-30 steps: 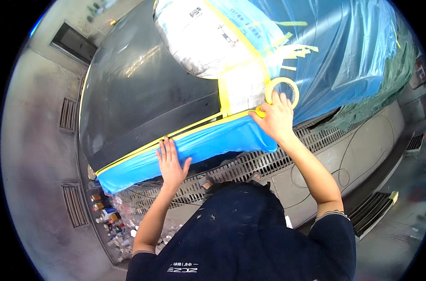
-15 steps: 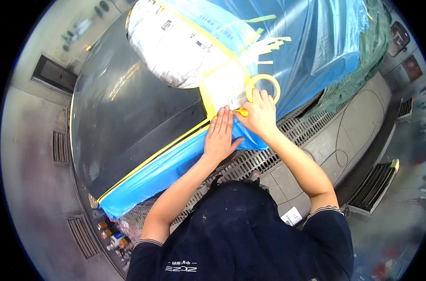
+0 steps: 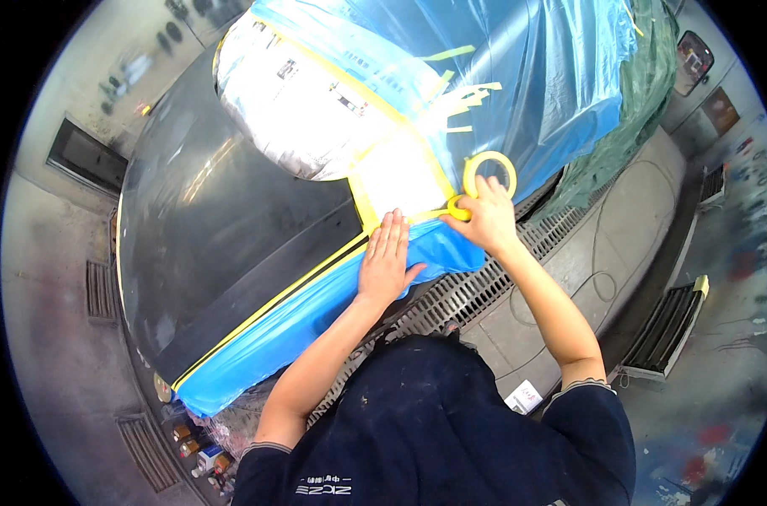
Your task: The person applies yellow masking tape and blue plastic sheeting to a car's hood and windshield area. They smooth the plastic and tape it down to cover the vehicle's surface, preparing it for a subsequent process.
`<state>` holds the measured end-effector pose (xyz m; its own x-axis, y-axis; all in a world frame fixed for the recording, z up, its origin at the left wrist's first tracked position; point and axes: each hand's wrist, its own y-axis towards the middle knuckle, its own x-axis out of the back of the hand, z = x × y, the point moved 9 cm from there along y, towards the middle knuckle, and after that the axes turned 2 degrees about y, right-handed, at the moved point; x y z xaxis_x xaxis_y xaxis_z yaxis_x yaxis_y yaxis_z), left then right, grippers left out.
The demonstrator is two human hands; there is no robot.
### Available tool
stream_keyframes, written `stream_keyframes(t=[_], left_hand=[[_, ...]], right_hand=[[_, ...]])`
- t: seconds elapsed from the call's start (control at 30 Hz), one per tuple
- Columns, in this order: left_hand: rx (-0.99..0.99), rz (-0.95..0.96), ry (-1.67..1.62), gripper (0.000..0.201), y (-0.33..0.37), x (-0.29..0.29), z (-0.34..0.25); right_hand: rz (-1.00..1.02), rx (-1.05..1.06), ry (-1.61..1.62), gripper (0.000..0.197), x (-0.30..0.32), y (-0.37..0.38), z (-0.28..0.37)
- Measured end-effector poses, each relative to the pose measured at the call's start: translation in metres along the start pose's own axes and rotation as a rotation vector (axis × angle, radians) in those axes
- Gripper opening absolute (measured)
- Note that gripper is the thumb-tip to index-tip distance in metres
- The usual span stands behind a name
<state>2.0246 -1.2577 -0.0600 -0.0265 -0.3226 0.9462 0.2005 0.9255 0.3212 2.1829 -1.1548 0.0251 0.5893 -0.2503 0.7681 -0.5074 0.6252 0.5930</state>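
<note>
My left hand (image 3: 385,263) lies flat, fingers stretched out, at the lower edge of a white masking paper (image 3: 398,181) bordered with yellow tape. My right hand (image 3: 489,221) grips a large yellow roll of masking tape (image 3: 511,179) and a smaller yellow tape roll (image 3: 453,211). From the smaller roll a yellow strip (image 3: 428,215) runs left toward my left hand, along the seam between the paper and a blue plastic sheet (image 3: 438,251). Left of the paper is a dark grey car body panel (image 3: 248,244), with yellow tape (image 3: 274,302) along its lower edge.
Blue film (image 3: 535,93) covers the car farther back, with loose tape strips (image 3: 463,101) stuck to it. Green sheeting (image 3: 602,173) hangs at its right. Below are a floor grating (image 3: 455,295), a cable (image 3: 598,219) and a slatted panel (image 3: 666,333). Small bottles (image 3: 206,460) stand at lower left.
My right hand has moved right with both tape rolls, and more yellow strip stretches out between my hands. My left hand stays flat near the paper's lower corner. The view has shifted slightly.
</note>
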Motion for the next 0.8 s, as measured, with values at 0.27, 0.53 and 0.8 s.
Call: stream_keyframes(t=[0.27, 0.53, 0.8], left_hand=[[0.027, 0.021, -0.013, 0.103, 0.002, 0.005, -0.003], [0.007, 0.007, -0.033, 0.102, 0.001, 0.008, -0.003], [0.006, 0.011, -0.084, 0.1, 0.006, 0.011, -0.008]], right_hand=[[0.041, 0.01, 0.086, 0.037, -0.012, -0.018, 0.012], [0.149, -0.218, 0.254, 0.035, -0.021, -0.036, 0.026], [0.168, -0.022, -0.118, 0.012, -0.026, -0.01, 0.047]])
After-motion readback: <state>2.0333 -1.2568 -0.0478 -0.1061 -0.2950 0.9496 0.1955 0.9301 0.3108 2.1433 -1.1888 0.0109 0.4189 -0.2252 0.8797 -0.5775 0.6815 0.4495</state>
